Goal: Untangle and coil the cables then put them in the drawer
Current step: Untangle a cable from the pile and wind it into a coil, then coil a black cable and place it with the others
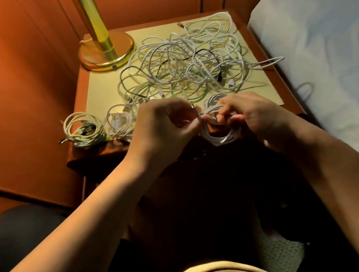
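The small coil of thin white cable (219, 133) hangs between the two hands just in front of the near edge of the wooden bedside table (77, 100); the right hand (249, 112) has its fingers curled round the top of the loops, clamping them together, while the left hand (162, 124) pinches the cable's free tail, whose small metal plug end (193, 105) points up and away from the person; the tail runs from that pinch down and rightward into the bundle.

By my reading the coil is light, limp and springy; its loops will likely spread the moment the clamp loosens, so the hold belongs where the strands cross, under the right fingers, with the tail taken close behind the plug. The ring hangs below the right-hand grip, roughly upright, its long axis lying left to right.

Beyond both hands, on the table top, lies the large tangled heap of white, green and black cables (185, 63), with strands pointing every way; left of the left hand sit two finished coils, a white-and-green one (83, 130) and a white one (119, 122), flat and just beside each other. No drawer can be made out.
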Demonstrator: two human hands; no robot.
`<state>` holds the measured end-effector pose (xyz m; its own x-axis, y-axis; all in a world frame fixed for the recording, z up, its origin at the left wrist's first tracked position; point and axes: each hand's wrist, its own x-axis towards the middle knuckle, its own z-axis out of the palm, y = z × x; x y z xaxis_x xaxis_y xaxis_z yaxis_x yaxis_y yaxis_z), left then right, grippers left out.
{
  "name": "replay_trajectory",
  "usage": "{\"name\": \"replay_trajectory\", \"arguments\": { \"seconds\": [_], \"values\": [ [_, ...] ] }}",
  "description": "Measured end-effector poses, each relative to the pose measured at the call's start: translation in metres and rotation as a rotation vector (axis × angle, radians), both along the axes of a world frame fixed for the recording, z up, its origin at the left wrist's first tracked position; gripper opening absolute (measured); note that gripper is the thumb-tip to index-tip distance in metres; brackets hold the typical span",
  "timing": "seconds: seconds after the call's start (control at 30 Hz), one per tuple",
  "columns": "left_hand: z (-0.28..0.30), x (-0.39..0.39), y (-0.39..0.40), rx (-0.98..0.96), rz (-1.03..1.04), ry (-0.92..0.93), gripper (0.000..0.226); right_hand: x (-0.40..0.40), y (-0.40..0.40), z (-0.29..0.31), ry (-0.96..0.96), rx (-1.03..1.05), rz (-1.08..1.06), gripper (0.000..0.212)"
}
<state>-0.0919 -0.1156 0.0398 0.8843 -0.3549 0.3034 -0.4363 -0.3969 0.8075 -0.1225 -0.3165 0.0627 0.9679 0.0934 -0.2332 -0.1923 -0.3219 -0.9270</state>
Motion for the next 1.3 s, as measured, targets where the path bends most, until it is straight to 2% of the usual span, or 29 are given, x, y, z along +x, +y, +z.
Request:
{"name": "replay_trajectory", "arguments": {
  "seconds": [0.13,0.23,0.3,0.37,0.53,0.77,0.9,1.0,1.07,1.17,1.3],
  "values": [
    [0.012,0.014,-0.054,0.007,0.06,0.004,0.013,0.014,-0.036,0.002,-0.061,-0.013,-0.221,0.033],
    [0.029,0.037,-0.089,0.158,0.011,0.022,0.016,0.024,-0.066,0.001,-0.076,-0.043,-0.345,0.02],
    [0.038,0.053,-0.108,0.288,-0.025,0.063,0.024,0.028,-0.086,-0.001,-0.108,-0.177,-0.38,0.012],
    [0.041,0.066,-0.125,0.397,-0.055,0.078,0.03,0.031,-0.099,-0.005,-0.117,-0.301,-0.389,0.009],
    [0.037,0.085,-0.152,0.604,-0.12,0.062,0.03,0.042,-0.106,-0.022,-0.129,-0.521,-0.403,0.017],
    [0.012,0.09,-0.154,0.808,-0.112,0.043,0.029,0.047,-0.1,-0.038,-0.03,-0.577,-0.355,0.01],
    [0.006,0.083,-0.154,0.868,-0.076,-0.088,0.031,0.045,-0.096,-0.04,-0.027,-0.611,-0.323,0.017],
    [0.008,0.079,-0.149,0.872,-0.079,-0.132,0.041,0.046,-0.097,-0.037,-0.047,-0.628,-0.332,0.012],
    [0.012,0.076,-0.138,0.792,-0.098,-0.113,0.043,0.045,-0.098,-0.032,-0.086,-0.613,-0.334,0.017],
    [0.023,0.067,-0.106,0.622,-0.111,-0.149,0.034,0.042,-0.095,-0.021,-0.208,-0.613,-0.349,0.018],
    [0.04,0.06,-0.041,0.487,-0.008,-0.172,0.021,0.041,-0.08,-0.007,-0.359,-0.573,-0.324,0.015]
  ]
}}
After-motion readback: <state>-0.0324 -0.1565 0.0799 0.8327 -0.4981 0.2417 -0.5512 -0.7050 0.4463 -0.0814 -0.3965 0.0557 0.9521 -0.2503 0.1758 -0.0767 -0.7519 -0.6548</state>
